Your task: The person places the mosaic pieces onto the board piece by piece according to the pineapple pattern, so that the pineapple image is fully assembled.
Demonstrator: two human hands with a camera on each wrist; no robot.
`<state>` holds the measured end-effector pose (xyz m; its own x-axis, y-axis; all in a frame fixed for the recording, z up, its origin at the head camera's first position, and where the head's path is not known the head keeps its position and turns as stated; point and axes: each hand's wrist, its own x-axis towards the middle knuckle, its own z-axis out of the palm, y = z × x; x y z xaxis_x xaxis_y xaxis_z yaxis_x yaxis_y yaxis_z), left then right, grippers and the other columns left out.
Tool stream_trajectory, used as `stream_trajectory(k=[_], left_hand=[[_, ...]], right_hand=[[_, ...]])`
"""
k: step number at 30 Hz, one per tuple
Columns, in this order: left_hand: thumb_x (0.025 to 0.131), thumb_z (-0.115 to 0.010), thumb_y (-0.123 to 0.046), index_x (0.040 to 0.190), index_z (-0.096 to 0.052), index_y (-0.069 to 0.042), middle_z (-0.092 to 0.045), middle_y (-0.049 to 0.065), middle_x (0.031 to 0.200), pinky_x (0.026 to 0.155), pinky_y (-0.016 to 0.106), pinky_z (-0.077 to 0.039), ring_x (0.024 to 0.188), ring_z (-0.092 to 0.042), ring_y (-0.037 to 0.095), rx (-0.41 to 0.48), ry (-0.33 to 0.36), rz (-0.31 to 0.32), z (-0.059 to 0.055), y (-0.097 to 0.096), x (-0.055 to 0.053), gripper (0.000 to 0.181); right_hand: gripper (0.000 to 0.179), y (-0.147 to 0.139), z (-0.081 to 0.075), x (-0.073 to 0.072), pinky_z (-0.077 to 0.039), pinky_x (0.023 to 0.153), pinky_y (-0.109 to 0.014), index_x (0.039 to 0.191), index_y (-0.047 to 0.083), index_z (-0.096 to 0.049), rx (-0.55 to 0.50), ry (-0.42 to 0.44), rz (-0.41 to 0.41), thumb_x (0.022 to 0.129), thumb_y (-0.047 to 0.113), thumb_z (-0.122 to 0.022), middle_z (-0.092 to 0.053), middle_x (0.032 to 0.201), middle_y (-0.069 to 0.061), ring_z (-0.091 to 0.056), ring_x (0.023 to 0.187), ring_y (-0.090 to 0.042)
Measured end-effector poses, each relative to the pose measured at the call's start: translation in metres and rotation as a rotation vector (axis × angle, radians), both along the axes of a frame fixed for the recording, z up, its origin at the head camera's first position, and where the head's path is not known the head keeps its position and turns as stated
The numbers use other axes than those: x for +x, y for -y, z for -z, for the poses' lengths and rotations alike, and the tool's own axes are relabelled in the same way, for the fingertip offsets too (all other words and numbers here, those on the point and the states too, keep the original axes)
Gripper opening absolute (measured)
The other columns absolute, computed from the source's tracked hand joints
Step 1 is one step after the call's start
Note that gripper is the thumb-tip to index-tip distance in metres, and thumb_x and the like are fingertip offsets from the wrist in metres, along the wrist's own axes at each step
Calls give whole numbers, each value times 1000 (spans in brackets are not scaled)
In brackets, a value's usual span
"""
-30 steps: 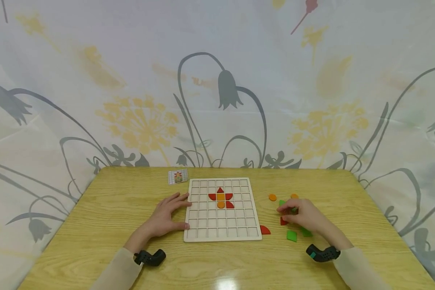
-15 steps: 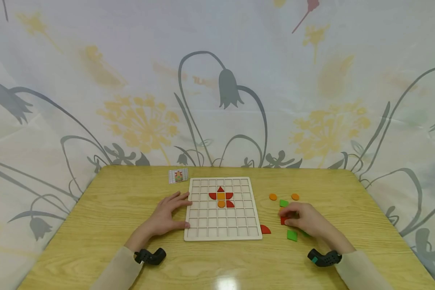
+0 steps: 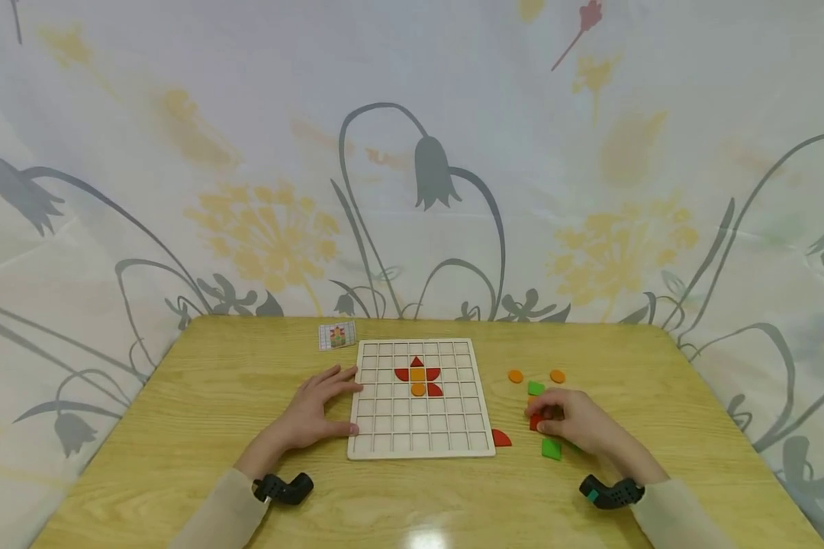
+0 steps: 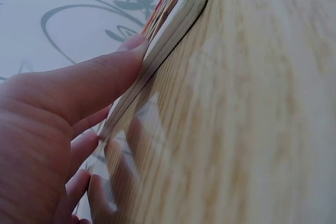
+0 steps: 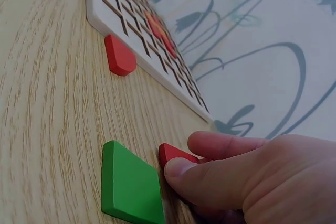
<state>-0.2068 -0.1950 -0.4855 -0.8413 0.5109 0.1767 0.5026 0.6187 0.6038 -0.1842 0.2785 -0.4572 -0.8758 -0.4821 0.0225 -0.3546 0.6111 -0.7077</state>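
Observation:
The white grid board (image 3: 387, 438) lies mid-table, bearing an orange square (image 3: 417, 374), an orange circle (image 3: 418, 390) and several red pieces around them. My left hand (image 3: 313, 408) rests at its left side, fingers spread; in the left wrist view the thumb (image 4: 118, 69) touches the board's edge. To the right of the board, my right hand (image 3: 573, 418) is low over loose pieces, thumb and fingertips pinching a red piece (image 5: 170, 153). Its far part is hidden by the fingers. Right beside the thumb lies a green square (image 5: 131, 184).
A red rounded piece (image 3: 500, 438) lies against the board's right edge. Orange discs (image 3: 516, 376) and another green piece (image 3: 535, 388) lie beyond my right hand. A small pattern card (image 3: 337, 335) sits behind the board's left corner. A patterned curtain backs the table.
My right hand has come down slightly toward the front, its fingers closing about the red piece and uncovering the far green piece. The left hand stays at the board's edge.

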Motion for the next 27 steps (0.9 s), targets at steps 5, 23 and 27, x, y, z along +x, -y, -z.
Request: stream_trajectory(k=[5,23,27], left_hand=[[82,-80,-42,135,-63,-14,-39,10,156,108,71,-15,146,-22,41,7,-7,5,1,0,1,62],[82,-80,-40,135,-62,-12,-39,11,157,107,73,-13,147,-21,41,18,6,16,-1,-1,2,63],[82,-81,-39,134,-63,-12,-39,11,156,107,72,-13,146,-21,42,28,5,16,-3,0,2,62]], right_hand=[[17,-2,2,0,-49,69,-26,105,7,-73,-15,-4,5,89,1,-72,-63,94,0,-55,78,-9],[11,-6,0,-6,-49,67,-25,98,7,-73,-24,104,1,87,4,-75,-65,89,0,-55,75,-8],[15,-4,0,-6,-49,67,-25,102,7,-74,-50,64,-4,88,9,-76,-64,90,1,-56,76,-8]])
